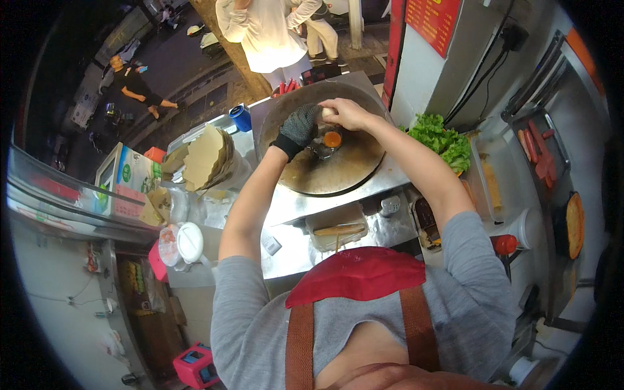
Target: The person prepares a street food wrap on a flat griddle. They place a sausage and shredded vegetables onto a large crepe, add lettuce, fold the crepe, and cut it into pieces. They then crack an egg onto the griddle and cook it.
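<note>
Both my hands meet over a large round griddle (354, 170) with a browned, worn surface. My right hand (351, 116) is bare and closed around a pale eggshell (327, 113). My left hand (299, 128), in a dark knitted glove, is curled against the shell's other side; its fingertips are partly hidden. Below them, an orange egg yolk (333, 140) lies in clear egg white on the griddle, near its middle.
Left of the griddle are a blue can (240, 117) and a stack of brown paper bags (207, 159). Lettuce (439, 140) sits on the right, near a tray of sausages (545, 153). A container with tongs (338, 229) stands nearer me. People stand beyond the counter.
</note>
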`<state>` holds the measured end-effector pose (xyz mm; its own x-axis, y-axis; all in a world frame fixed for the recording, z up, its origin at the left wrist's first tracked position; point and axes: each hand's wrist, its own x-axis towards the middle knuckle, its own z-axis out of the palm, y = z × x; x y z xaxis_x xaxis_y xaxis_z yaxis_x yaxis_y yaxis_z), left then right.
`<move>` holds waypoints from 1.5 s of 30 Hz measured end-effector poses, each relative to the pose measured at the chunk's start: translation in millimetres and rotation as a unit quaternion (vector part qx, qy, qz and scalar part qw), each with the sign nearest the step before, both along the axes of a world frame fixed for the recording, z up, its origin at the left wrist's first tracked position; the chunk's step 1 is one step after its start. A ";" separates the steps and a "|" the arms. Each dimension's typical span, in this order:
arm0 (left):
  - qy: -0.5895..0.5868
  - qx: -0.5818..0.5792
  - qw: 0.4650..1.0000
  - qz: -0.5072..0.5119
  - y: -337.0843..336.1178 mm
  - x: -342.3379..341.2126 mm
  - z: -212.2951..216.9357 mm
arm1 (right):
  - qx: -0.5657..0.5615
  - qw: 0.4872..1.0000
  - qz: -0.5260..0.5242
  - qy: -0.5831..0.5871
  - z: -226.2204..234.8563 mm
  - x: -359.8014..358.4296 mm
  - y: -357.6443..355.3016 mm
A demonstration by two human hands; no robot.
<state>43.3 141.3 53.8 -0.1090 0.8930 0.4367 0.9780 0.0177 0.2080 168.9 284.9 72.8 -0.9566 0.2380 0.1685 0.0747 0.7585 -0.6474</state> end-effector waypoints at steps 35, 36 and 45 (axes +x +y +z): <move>-0.344 0.151 0.926 0.039 -109.6 110.3 -57.2 | -0.281 0.951 -0.061 0.116 -46.2 85.4 -145.8; -0.396 0.131 0.906 0.072 -130.0 123.5 -65.0 | -0.258 0.963 -0.056 0.055 -50.5 95.6 -160.3; -0.741 0.338 0.477 0.330 -354.8 239.1 -160.8 | -0.282 0.937 0.188 -0.086 -47.0 166.4 -229.1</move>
